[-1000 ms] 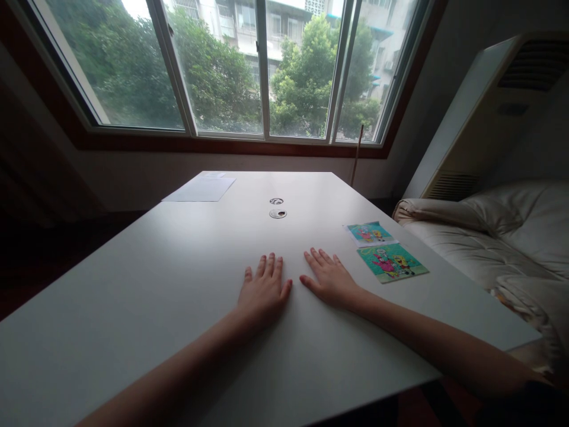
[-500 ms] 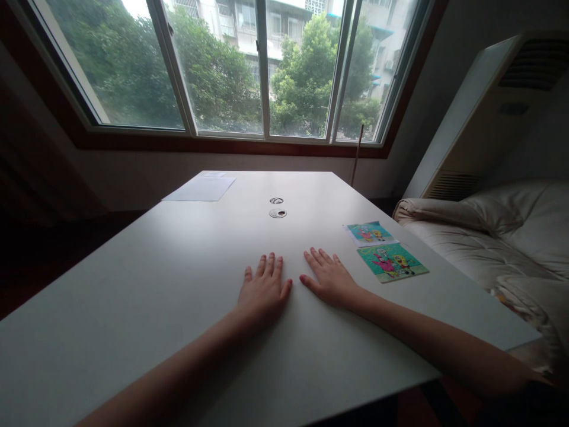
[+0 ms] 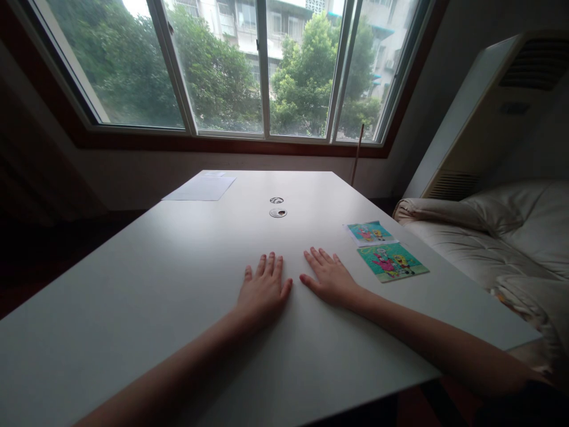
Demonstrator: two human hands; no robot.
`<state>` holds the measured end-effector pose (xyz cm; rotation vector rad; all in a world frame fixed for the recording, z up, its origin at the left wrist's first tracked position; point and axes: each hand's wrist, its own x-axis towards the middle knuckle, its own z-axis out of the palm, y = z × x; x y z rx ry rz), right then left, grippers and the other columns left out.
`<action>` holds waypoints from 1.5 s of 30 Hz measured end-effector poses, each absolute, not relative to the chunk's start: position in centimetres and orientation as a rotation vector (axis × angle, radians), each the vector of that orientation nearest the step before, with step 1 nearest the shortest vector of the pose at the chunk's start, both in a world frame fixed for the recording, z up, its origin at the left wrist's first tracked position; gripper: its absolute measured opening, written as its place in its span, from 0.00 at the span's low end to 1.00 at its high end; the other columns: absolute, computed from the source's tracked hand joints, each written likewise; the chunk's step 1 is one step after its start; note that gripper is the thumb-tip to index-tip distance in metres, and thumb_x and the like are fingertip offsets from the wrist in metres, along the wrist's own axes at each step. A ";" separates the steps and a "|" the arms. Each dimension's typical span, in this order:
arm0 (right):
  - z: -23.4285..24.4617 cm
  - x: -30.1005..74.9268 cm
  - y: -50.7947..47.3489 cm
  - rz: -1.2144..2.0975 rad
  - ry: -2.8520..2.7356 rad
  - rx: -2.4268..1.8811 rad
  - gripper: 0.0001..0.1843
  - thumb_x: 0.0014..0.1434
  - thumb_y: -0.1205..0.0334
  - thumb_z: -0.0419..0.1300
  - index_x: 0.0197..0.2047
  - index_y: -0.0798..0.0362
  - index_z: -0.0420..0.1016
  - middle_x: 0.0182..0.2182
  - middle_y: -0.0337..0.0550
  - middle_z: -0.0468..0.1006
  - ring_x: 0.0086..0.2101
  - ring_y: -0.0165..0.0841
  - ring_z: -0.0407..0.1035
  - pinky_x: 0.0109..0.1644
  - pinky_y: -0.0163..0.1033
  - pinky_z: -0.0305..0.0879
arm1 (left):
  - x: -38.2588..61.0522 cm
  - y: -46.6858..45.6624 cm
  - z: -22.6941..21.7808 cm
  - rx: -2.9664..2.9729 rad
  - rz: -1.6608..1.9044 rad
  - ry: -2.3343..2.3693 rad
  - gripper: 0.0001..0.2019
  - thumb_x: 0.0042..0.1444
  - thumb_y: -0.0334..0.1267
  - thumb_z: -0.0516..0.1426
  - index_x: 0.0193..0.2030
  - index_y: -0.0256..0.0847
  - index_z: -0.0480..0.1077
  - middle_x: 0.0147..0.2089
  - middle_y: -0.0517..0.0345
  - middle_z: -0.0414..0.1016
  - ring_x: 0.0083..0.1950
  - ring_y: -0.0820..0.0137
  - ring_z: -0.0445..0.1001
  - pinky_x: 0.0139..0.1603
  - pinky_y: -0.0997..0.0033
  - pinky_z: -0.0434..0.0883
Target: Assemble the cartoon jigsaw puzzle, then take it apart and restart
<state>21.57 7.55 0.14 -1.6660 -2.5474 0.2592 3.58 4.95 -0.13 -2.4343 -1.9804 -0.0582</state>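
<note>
Palm down on the white table (image 3: 133,284) lies my left hand (image 3: 264,287), its fingers spread and holding nothing. My right hand (image 3: 329,277) rests flat beside it, also open, with a small gap between the two thumbs. Just right of my right hand is a cartoon picture (image 3: 393,263) on a green-blue ground, lying flat. Behind it, a smaller picture (image 3: 372,233) of similar figures is printed on white paper; the two lie close together.
Two round cable-hole covers (image 3: 278,213) are set in the tabletop beyond my hands. White paper sheets (image 3: 200,188) lie at the far left. A cream sofa (image 3: 484,237) and a tall floor air conditioner (image 3: 480,118) stand on the right. A window (image 3: 231,71) is behind the table.
</note>
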 end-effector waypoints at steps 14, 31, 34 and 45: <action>0.1 21.6 7.5 0.249 -2.543 -1.652 0.38 0.58 0.40 0.37 0.65 0.54 0.43 0.64 0.48 0.42 0.62 0.42 0.37 0.61 0.55 0.34 | 3.6 4.8 -0.2 -2.435 -0.067 -1.978 0.30 0.60 0.49 0.38 0.65 0.34 0.44 0.67 0.47 0.39 0.66 0.56 0.39 0.59 0.45 0.45; 0.1 21.5 7.5 0.242 -2.539 -1.647 0.38 0.58 0.40 0.37 0.65 0.53 0.43 0.64 0.47 0.43 0.62 0.42 0.37 0.61 0.54 0.34 | 3.6 4.9 0.0 -2.437 -0.062 -1.982 0.30 0.60 0.49 0.38 0.65 0.34 0.44 0.67 0.47 0.40 0.66 0.57 0.39 0.59 0.45 0.45; 0.0 21.5 7.6 0.241 -2.540 -1.641 0.38 0.58 0.40 0.36 0.65 0.53 0.43 0.64 0.47 0.43 0.62 0.41 0.36 0.61 0.54 0.34 | 3.6 4.9 0.0 -2.442 -0.058 -1.984 0.30 0.60 0.49 0.38 0.65 0.34 0.44 0.67 0.47 0.39 0.66 0.57 0.39 0.59 0.45 0.45; 0.1 21.6 7.5 0.241 -2.529 -1.640 0.37 0.58 0.40 0.37 0.64 0.53 0.44 0.64 0.47 0.43 0.62 0.42 0.37 0.61 0.54 0.35 | 3.6 4.9 -0.1 -2.434 -0.069 -1.983 0.29 0.60 0.49 0.38 0.65 0.35 0.45 0.67 0.47 0.39 0.66 0.57 0.39 0.59 0.46 0.46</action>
